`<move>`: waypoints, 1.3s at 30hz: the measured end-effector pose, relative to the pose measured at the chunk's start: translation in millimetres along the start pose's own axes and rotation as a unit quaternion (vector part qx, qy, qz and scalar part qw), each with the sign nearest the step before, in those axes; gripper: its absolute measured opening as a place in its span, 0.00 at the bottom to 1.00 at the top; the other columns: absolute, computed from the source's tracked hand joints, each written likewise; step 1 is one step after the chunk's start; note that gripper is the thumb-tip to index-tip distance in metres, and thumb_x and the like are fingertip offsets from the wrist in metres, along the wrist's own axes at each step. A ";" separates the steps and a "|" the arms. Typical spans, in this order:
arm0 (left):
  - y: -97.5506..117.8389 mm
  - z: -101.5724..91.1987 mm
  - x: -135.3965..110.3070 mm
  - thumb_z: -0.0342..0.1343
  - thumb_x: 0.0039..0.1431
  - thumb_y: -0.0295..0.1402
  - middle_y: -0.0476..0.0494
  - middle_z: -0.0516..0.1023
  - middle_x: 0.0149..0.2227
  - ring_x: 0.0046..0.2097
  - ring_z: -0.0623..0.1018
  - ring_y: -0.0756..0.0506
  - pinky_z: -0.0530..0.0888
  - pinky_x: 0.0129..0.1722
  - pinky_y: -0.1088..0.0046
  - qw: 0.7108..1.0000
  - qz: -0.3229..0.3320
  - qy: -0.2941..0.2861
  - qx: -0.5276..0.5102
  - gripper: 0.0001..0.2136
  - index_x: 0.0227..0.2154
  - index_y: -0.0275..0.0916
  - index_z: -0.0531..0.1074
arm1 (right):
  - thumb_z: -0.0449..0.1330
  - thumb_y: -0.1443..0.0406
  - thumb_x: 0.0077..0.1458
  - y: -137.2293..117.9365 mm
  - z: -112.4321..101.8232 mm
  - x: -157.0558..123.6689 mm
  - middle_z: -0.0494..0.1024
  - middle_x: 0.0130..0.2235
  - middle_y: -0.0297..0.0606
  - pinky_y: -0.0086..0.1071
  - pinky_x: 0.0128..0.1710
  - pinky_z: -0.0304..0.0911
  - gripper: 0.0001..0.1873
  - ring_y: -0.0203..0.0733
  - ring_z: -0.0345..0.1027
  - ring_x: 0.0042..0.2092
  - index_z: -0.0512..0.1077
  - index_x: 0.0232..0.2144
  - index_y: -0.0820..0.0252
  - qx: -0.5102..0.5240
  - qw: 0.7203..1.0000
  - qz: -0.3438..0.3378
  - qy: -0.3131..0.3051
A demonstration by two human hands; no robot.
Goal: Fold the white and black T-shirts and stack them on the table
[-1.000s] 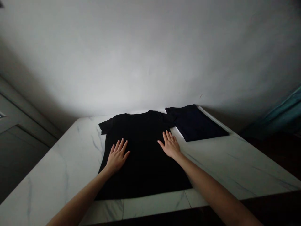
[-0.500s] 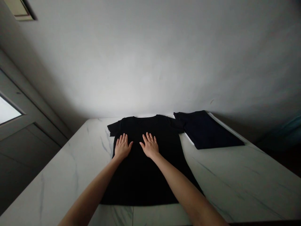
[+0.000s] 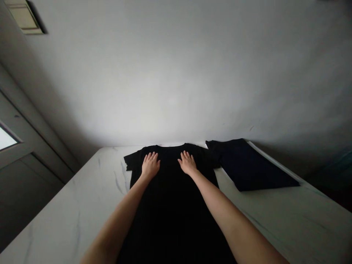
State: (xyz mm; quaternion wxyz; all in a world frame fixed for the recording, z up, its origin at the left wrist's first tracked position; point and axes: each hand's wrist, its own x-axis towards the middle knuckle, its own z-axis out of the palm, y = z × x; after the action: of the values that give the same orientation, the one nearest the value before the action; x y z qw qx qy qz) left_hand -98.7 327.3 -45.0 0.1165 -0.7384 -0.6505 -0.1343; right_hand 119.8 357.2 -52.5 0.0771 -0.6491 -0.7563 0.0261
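Observation:
A black T-shirt (image 3: 170, 205) lies spread flat on a white marble table (image 3: 82, 205), its collar toward the wall. My left hand (image 3: 150, 165) rests palm down on the shirt's upper chest, left of the collar, fingers stretched out. On the right of the collar my right hand (image 3: 187, 162) lies flat too, fingers spread. Both hands hold nothing. The two short sleeves stick out to either side.
A folded dark navy garment (image 3: 250, 167) lies on the table at the back right, touching the shirt's right sleeve. A plain grey wall rises right behind the table. A door or window frame (image 3: 24, 154) stands at the left.
Both hands have slid along the shirt away from me, from its middle up to the chest near the collar. The view has tilted so that the shirt's hem is out of sight.

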 end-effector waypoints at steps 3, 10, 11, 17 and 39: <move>-5.1 22.4 20.8 0.40 0.67 0.41 0.38 0.58 0.67 0.67 0.57 0.39 0.55 0.65 0.58 0.998 0.007 -0.054 -0.008 0.26 0.64 0.35 0.58 | 0.38 0.54 0.68 13.6 8.7 19.8 0.44 0.70 0.47 0.46 0.67 0.35 0.32 0.47 0.37 0.70 0.48 0.68 0.65 0.004 0.999 -0.018 -0.034; -65.2 45.7 46.8 0.37 0.67 0.46 0.34 0.57 0.67 0.67 0.57 0.30 0.55 0.62 0.46 0.985 -0.115 -0.123 0.041 0.29 0.64 0.36 0.59 | 0.36 0.51 0.67 98.4 9.7 62.4 0.43 0.70 0.44 0.39 0.68 0.32 0.36 0.42 0.35 0.70 0.43 0.69 0.67 -0.033 0.997 0.021 -0.060; -65.2 46.3 55.1 0.37 0.66 0.46 0.31 0.59 0.65 0.66 0.57 0.29 0.54 0.62 0.45 0.984 -0.124 -0.114 0.050 0.29 0.63 0.34 0.61 | 0.36 0.51 0.67 100.7 9.2 69.7 0.44 0.70 0.44 0.40 0.68 0.31 0.36 0.43 0.34 0.70 0.44 0.69 0.68 -0.041 0.997 0.023 -0.053; -69.7 67.4 84.8 0.37 0.68 0.41 0.39 0.56 0.67 0.67 0.57 0.37 0.56 0.63 0.52 0.997 -0.037 -0.059 0.021 0.25 0.65 0.42 0.56 | 0.35 0.51 0.67 88.4 17.9 95.3 0.44 0.70 0.40 0.43 0.68 0.33 0.34 0.43 0.35 0.70 0.45 0.69 0.61 -0.035 0.999 0.006 -0.033; 0.2 31.9 -19.4 0.42 0.67 0.40 0.35 0.56 0.67 0.68 0.55 0.35 0.54 0.64 0.51 0.995 -0.041 -0.060 -0.067 0.26 0.65 0.38 0.57 | 0.37 0.52 0.68 -86.5 37.2 -21.7 0.47 0.69 0.51 0.49 0.65 0.37 0.34 0.51 0.40 0.69 0.51 0.67 0.67 0.020 0.999 -0.045 -0.007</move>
State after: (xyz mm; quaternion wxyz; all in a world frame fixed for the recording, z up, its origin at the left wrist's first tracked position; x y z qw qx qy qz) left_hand -99.3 320.4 -81.6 0.0223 -0.7242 -0.6754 -0.1375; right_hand 32.8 324.6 -79.0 0.0860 -0.6129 -0.7843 0.0427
